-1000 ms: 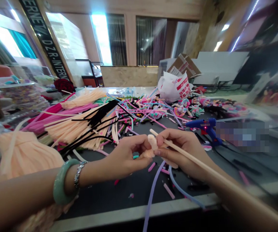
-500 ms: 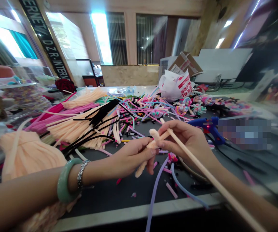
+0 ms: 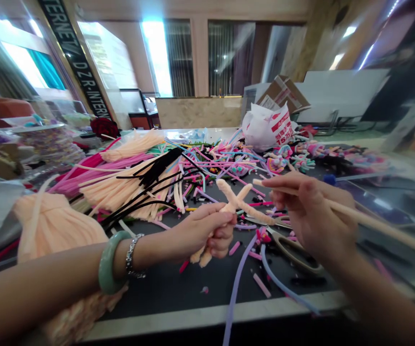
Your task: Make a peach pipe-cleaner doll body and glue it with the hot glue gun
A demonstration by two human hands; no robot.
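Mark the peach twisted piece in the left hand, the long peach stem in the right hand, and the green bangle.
peach twisted piece [image 3: 234,204]: head view, where its strands cross.
long peach stem [image 3: 376,225]: head view, mid-shaft.
green bangle [image 3: 107,263]: head view, outer band.

Daylight pours through the tall windows [image 3: 157,57] beyond the tabletop's [image 3: 164,288] far edge, blown out to white glare. Ceiling strip lights [image 3: 337,60] glint above its far right corner. The dark tabletop is evenly lit, with only soft shadows. Wide-lens bending curves the edges; the right hand [image 3: 311,216] and the near corners are blurred.
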